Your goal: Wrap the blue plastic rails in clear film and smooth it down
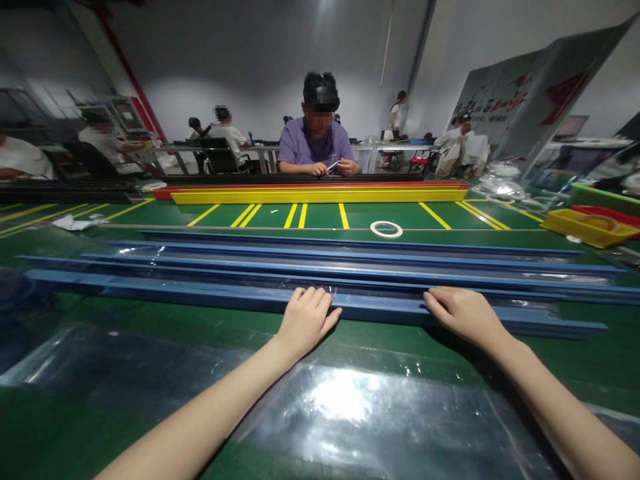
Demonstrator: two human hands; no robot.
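Note:
Several long blue channel strips lie side by side across the table, with clear plastic film among them. My left hand is curled over the nearest blue channel strip just left of its middle, fingertips hooked over the far wall and thumb along the front. Farther right, my right hand is bent over the same strip, its fingers curled at the upper edge and partly hidden by the hand. Under my forearms lies a wide sheet of clear plastic film, shiny with reflected light.
Beyond the blue strips lie a white tape ring and a yellow channel strip, with red and black strips behind it. A co-worker sits opposite, handling a small item. A yellow bin stands at right on the green table.

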